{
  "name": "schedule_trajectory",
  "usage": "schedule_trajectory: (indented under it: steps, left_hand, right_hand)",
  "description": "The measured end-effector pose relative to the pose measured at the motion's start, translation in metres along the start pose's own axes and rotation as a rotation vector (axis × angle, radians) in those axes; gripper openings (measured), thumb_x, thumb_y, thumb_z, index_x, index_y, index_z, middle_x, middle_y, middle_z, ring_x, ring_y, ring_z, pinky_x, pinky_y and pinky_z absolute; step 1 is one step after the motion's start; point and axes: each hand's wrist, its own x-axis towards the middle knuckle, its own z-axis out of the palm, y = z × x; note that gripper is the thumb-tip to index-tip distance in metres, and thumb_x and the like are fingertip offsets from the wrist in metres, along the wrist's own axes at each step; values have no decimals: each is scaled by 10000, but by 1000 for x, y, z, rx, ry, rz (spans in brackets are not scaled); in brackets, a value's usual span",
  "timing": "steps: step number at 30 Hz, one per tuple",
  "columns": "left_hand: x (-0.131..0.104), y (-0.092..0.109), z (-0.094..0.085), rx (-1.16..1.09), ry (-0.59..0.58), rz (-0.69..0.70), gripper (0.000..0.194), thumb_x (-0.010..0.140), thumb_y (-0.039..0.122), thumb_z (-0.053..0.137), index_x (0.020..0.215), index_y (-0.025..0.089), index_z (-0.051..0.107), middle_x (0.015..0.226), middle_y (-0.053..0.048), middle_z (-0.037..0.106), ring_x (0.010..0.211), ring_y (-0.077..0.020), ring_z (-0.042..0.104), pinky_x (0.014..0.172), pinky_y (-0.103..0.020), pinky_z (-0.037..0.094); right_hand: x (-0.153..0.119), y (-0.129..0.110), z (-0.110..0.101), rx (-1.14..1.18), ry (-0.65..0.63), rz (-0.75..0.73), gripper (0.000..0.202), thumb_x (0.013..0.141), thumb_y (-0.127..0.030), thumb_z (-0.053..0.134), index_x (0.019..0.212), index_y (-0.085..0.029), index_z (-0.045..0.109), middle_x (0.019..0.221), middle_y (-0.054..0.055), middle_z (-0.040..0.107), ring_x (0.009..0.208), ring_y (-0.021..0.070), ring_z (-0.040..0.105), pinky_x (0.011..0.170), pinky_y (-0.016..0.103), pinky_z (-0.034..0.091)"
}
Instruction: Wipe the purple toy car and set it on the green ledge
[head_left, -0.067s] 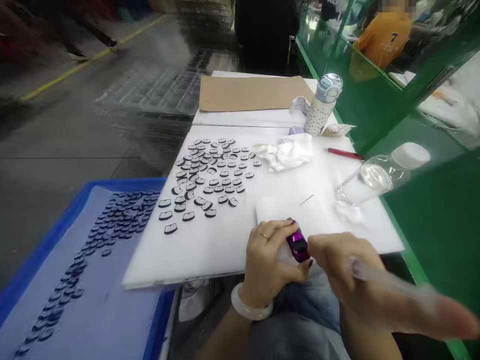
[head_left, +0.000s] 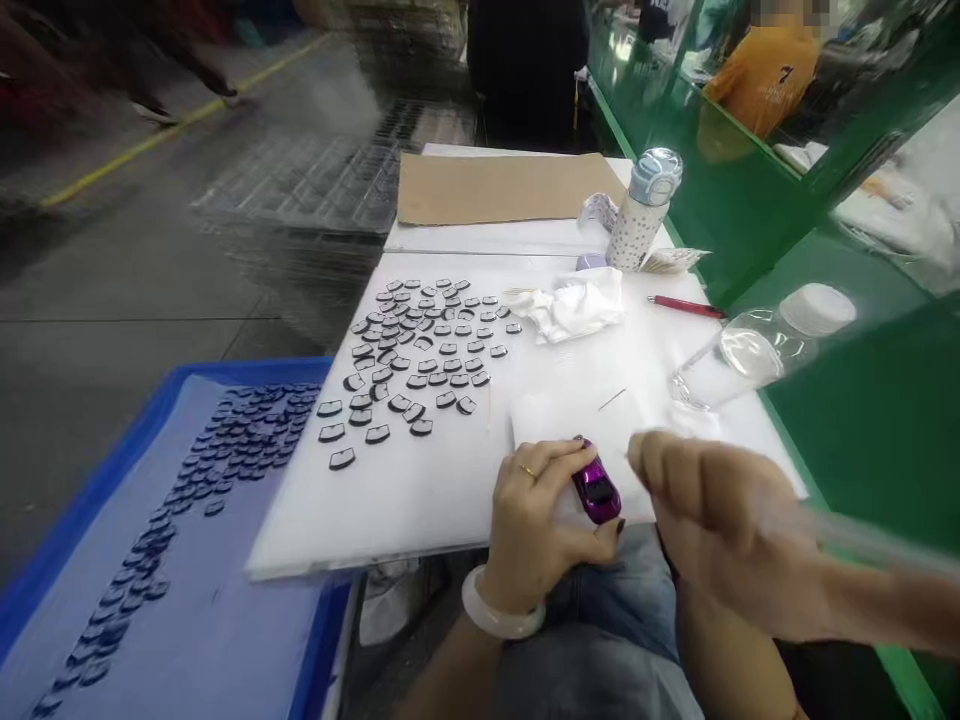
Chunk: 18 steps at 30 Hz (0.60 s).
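My left hand (head_left: 536,515) holds a small shiny purple toy car (head_left: 598,490) at the near edge of the white table. Its fingers rest at the car's far end and its thumb lies by the near end. To the right of the car, my right hand (head_left: 720,500) is raised and blurred, with its fingers curled. A pale, smeared streak runs rightward from it; what it grips cannot be made out. A small gap separates this hand from the car. Beyond my hands, a thin dark stick (head_left: 612,400) lies on the white surface.
Many small dark-edged pieces (head_left: 437,379) cover the table's left half. A blue tray (head_left: 176,372) with similar pieces stands lower left. Crumpled white tissue (head_left: 577,308), a red pen (head_left: 686,306), a clear bottle (head_left: 750,350), a dotted bottle (head_left: 641,215) and cardboard (head_left: 502,188) lie farther off.
My right hand has shifted rightward and slightly up, away from the car, and its fingers look more curled. My left hand and the car have hardly moved.
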Motion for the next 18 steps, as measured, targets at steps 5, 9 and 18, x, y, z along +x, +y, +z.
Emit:
schedule_trajectory:
  steps: [5, 9, 18]
  left_hand:
    - [-2, -1, -1, 54, 27, 32, 464, 642, 241, 723, 1098, 170, 671, 1034, -83, 699, 903, -259, 651, 801, -409, 529]
    - [-4, -7, -3, 78, -16, 90, 464, 695, 255, 718, 1148, 174, 654, 1072, -85, 690, 969, -267, 647, 852, -415, 546]
    - [-30, -10, -16, 107, 121, 218, 448, 894, 337, 657, 1299, 157, 596, 1240, -142, 642, 1263, -300, 563, 1037, -436, 523]
  right_hand:
    - [19, 25, -3, -79, -63, 66, 507, 902, -713, 516, 829, -231, 655, 854, 43, 666, 832, 217, 644, 798, 383, 539]
    - [-6, 27, -25, -234, 217, -150, 365, 947, -502, 582, 1206, -256, 656, 1184, 57, 666, 1150, 244, 606, 996, 400, 486]
    - [-34, 48, -127, -1477, 409, 128, 367, 866, -480, 599, 922, -166, 781, 589, 28, 612, 520, 165, 499, 550, 286, 300]
